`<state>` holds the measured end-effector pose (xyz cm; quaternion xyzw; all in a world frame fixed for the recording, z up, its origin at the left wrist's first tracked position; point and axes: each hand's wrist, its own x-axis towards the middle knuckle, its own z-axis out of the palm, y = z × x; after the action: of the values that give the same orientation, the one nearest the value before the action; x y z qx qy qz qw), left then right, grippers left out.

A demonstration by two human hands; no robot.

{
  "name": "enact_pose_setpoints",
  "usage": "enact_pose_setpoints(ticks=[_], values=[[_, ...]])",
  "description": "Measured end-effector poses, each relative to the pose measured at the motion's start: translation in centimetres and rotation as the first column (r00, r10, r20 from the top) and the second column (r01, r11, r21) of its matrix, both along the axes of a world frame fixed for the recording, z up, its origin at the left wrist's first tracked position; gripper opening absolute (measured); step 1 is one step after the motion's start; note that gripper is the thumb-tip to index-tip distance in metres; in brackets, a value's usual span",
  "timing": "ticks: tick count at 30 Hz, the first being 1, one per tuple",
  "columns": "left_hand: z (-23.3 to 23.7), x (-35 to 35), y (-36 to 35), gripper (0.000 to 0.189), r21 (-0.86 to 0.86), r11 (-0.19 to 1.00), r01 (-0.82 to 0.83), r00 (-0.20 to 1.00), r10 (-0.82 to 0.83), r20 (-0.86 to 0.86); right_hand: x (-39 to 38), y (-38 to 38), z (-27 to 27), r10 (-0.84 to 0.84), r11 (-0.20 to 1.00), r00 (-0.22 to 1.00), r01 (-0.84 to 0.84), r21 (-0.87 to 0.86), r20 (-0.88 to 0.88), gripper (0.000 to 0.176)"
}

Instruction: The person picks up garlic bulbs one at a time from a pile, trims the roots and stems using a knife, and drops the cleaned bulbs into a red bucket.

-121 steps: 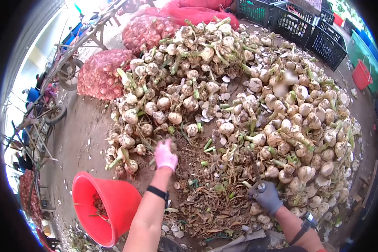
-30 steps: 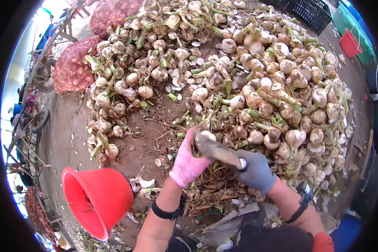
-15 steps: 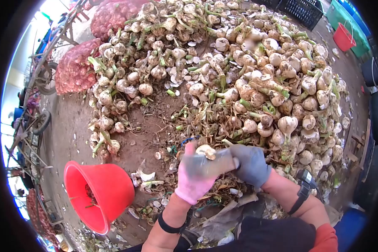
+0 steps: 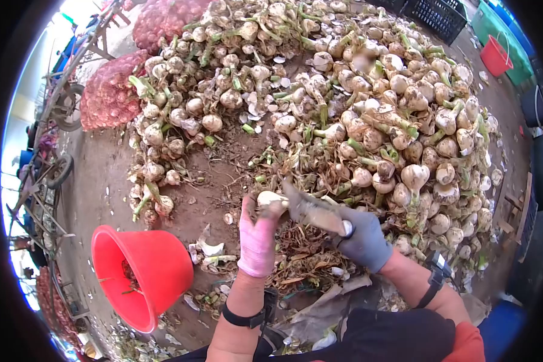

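Observation:
My left hand [image 4: 257, 241], in a pink glove with darkened fingers, is closed around a pale garlic bulb [image 4: 271, 198]. In my right hand [image 4: 364, 240], gloved in grey, is a knife [image 4: 315, 215] with a broad, dirty blade pointing up and left. The blade's tip end is right beside the bulb and overlaps its stem side in this view. Below both hands lies a heap of brown dry skins and trimmings [image 4: 304, 256]. The large pile of garlic [image 4: 413, 139] with green stems spreads out just beyond the knife.
A red bucket [image 4: 172, 271] lies tilted at my left, with some scraps inside. Pink mesh sacks [image 4: 111, 93] stand at the back left by a metal cart [image 4: 39, 199]. Far right are a black crate [image 4: 434, 18] and a smaller red bucket [image 4: 495, 55].
My hands have moved apart. The left has shifted left with the bulb, and the blade has swung from across the left palm to point up-left, off the hand.

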<state>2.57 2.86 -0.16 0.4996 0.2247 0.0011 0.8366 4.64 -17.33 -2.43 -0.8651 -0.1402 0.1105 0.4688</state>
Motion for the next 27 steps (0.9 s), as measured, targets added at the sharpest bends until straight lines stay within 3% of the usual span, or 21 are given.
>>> enact_pose_setpoints(ticks=[2,4,7,8,9,11,12,13,15,16,17,18,19,21,22,24,25,26,27], values=[[-2.6,-1.1,0.3,0.056,-0.095,0.995,-0.02,0.999,0.024,0.046,-0.2,0.4,0.3,0.105,0.994,0.99,-0.101,-0.043,0.095,0.025],[-3.6,-1.6,0.2,0.06,-0.333,0.941,0.061,0.996,-0.036,0.08,0.1,1.0,1.0,0.113,0.993,0.987,-0.109,-0.043,0.114,0.025],[-1.9,-1.4,-1.8,0.046,-0.333,0.943,-0.014,0.999,-0.004,-0.053,0.5,1.3,1.0,0.128,0.992,0.979,-0.126,-0.024,0.159,0.023],[-0.2,-1.0,-3.2,0.042,-0.299,0.938,-0.175,0.98,0.138,-0.143,0.6,1.4,0.9,0.134,0.991,0.972,-0.136,-0.005,0.192,0.021],[-0.6,-1.2,-2.7,0.042,-0.299,0.938,-0.177,0.98,0.139,-0.145,1.0,1.1,-0.1,0.136,0.991,0.972,-0.137,-0.005,0.191,0.021],[-1.4,-1.3,-1.3,0.039,-0.498,0.864,0.074,0.993,-0.11,-0.042,2.0,-0.1,-2.7,0.08,0.994,0.988,-0.069,-0.088,0.131,0.017],[0.2,-0.6,-1.9,0.039,-0.438,0.899,0.0,0.988,-0.069,-0.141,2.2,0.0,-2.9,-0.066,0.997,0.995,0.064,-0.032,-0.074,0.015],[1.0,-0.6,-1.8,0.042,-0.372,0.928,0.004,0.993,-0.047,-0.108,2.5,-0.4,-3.4,-0.067,0.998,0.996,0.066,-0.019,-0.057,0.015],[1.1,0.7,-1.4,0.043,-0.3,0.954,-0.001,0.997,-0.023,-0.075,2.4,-1.0,-4.7,-0.175,0.982,0.937,0.186,0.01,-0.304,0.013],[0.2,1.6,-1.6,0.041,-0.087,0.996,-0.009,0.998,0.004,-0.058,2.3,-0.4,-4.7,-0.141,0.985,0.945,0.163,0.052,-0.297,0.014],[-0.8,2.6,-1.7,0.038,-0.017,0.999,0.04,0.998,-0.039,0.04,2.2,0.1,-4.7,-0.107,0.986,0.953,0.138,0.092,-0.283,0.015],[0.4,3.4,-2.3,0.039,0.254,0.94,0.229,0.939,-0.283,0.198,2.2,0.5,-6.5,-0.083,0.969,0.954,0.145,0.202,-0.288,0.013],[2.1,3.9,-2.7,0.045,0.526,0.777,0.346,0.805,-0.534,0.258,3.1,1.5,-7.1,-0.012,0.973,0.985,-0.029,0.23,0.173,0.011],[4.4,6.8,-1.2,0.058,0.378,0.753,0.54,0.718,-0.646,0.261,3.5,0.9,-10.1,0.006,0.947,1.0,-0.006,0.321,0.0,0.013],[2.9,9.1,0.6,0.064,0.235,0.852,0.467,0.842,-0.51,0.174,3.9,1.9,-6.9,-0.14,0.885,0.872,0.323,0.336,-0.469,0.015],[0.6,14.8,5.0,0.061,0.42,0.893,0.159,0.973,-0.215,0.087,4.6,2.1,-6.4,-0.157,0.871,0.823,0.376,0.316,-0.546,0.016],[-0.9,17.2,7.4,0.065,0.523,0.849,0.073,0.994,-0.105,0.033,4.8,2.3,-6.7,-0.178,0.855,0.764,0.432,0.286,-0.62,0.017],[-2.4,19.5,9.9,0.072,0.922,0.367,0.123,0.992,-0.007,-0.13,4.8,2.4,-7.3,-0.206,0.9,0.814,0.376,0.222,-0.544,0.01],[-4.9,21.7,12.6,0.08,0.969,0.238,0.071,0.997,-0.041,-0.063,5.1,2.6,-7.4,-0.211,0.898,0.813,0.38,0.221,-0.543,0.01]])
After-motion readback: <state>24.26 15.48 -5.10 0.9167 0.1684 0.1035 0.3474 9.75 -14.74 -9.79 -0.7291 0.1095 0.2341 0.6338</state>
